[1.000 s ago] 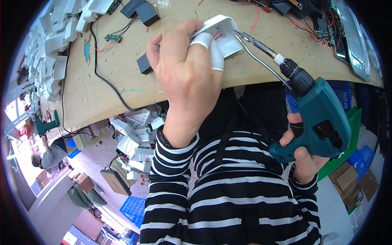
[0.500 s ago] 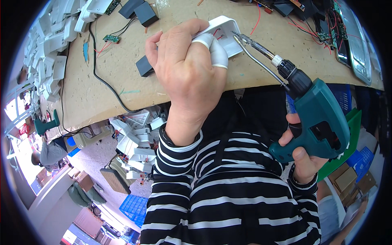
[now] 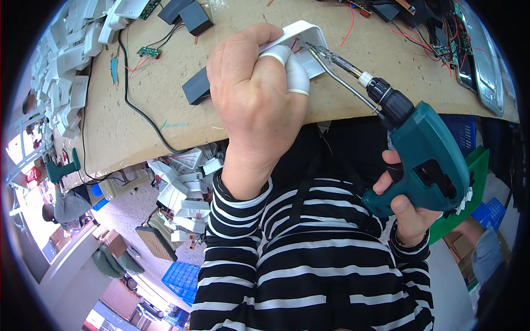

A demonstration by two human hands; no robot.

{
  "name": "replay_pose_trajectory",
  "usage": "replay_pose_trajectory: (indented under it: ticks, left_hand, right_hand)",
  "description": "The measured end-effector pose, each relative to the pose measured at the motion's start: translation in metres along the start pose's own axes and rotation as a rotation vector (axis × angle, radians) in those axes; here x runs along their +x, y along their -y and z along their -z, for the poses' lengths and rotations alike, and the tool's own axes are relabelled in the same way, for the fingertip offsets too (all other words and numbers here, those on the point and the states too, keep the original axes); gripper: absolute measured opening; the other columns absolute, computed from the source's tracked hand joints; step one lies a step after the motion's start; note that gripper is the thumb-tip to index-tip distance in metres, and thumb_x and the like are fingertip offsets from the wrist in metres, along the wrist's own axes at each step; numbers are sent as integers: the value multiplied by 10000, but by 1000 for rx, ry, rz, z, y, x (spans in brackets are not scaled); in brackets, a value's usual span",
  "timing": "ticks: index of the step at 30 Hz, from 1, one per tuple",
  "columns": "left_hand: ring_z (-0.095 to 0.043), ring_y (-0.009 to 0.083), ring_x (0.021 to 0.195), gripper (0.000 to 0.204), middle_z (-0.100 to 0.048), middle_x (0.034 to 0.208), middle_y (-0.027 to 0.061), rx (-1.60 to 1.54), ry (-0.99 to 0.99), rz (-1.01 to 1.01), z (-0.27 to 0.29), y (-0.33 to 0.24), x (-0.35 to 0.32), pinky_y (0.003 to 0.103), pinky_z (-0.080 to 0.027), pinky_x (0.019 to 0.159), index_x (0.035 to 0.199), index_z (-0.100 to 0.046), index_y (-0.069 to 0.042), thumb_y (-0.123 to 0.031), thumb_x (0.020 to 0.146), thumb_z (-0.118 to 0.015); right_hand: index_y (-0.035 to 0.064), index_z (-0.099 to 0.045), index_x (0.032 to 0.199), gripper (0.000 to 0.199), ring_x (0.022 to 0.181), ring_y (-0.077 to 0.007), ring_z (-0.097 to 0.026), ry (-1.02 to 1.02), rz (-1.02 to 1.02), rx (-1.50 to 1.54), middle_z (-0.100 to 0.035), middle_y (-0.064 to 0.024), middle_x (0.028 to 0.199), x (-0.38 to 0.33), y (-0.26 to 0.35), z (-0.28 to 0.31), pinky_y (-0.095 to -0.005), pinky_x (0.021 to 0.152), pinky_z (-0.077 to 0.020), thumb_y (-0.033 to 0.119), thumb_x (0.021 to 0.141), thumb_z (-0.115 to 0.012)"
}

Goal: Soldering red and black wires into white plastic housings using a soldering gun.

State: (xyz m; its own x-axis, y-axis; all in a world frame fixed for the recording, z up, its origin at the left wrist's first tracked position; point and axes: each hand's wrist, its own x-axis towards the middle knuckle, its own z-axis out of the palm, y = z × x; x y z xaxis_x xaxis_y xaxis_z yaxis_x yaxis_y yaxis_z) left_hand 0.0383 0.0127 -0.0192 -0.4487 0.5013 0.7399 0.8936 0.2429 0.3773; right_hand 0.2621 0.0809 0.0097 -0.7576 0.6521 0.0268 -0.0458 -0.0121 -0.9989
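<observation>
My left hand (image 3: 251, 96), with white finger cots (image 3: 297, 74) on its fingertips, is closed on a small white plastic housing (image 3: 310, 32) above the table. Thin red wires (image 3: 295, 43) show inside the housing. In my right hand (image 3: 411, 216) is a teal pistol-shaped soldering gun (image 3: 433, 146), with fingers around its handle near the trigger. A curved metal feed tube (image 3: 345, 81) runs beside its iron. The tip reaches into the housing close to the wires; whether it touches anything is too small to tell. Black blocks (image 3: 197, 87) lie left of my left hand.
White housings (image 3: 66, 66) are heaped at the table's left, with more (image 3: 185, 187) below its edge. A black cable (image 3: 128, 94) crosses the tabletop (image 3: 171, 110) near a green circuit board (image 3: 149, 52). Wired electronics (image 3: 441, 49) crowd the right. Another person's arm (image 3: 486, 254) shows lower right.
The soldering gun has shifted slightly left, bringing its tip farther into the housing. My left hand has barely moved. At lower right, another person's sleeved arm has changed position.
</observation>
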Motion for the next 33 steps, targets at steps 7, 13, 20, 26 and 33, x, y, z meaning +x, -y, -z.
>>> replay_pose_trajectory:
  ticks: [7,13,20,26,33]
  left_hand:
    - [-517,243,734,131,-573,874,93,4,-7,-5,0,1,-1,336,-379,656,640,-565,32,11,512,-590]
    - [-518,238,746,122,-571,883,92,6,17,14,2,-1,-1,333,-378,663,642,-561,33,14,525,-593]
    - [-522,240,759,114,-570,887,95,2,18,11,1,1,-1,337,-380,669,638,-554,34,13,536,-600]
    - [-521,244,766,107,-568,889,99,4,22,6,2,1,-2,339,-380,676,627,-539,35,12,539,-597]
    - [-522,246,771,107,-569,883,102,14,23,-11,1,0,-1,342,-378,685,639,-546,40,8,548,-593]
  right_hand:
    - [-87,-343,1238,648,704,-185,-607,-37,-32,10,-544,-249,1057,5,0,-7,-257,587,-515,218,765,-665]
    - [-78,-322,1254,674,705,-188,-608,-50,-43,13,-544,-251,1053,7,2,-8,-261,587,-516,214,757,-671]
    - [-77,-337,1240,644,691,-182,-594,-31,-51,-1,-550,-241,1027,11,4,-9,-261,590,-506,188,754,-666]
    - [-83,-351,1218,621,677,-168,-577,-39,-92,-25,-555,-212,986,9,6,-8,-264,586,-496,177,750,-665]
    - [-68,-355,1223,601,689,-163,-571,-27,-85,-33,-551,-173,929,9,11,-10,-266,589,-492,129,745,-661]
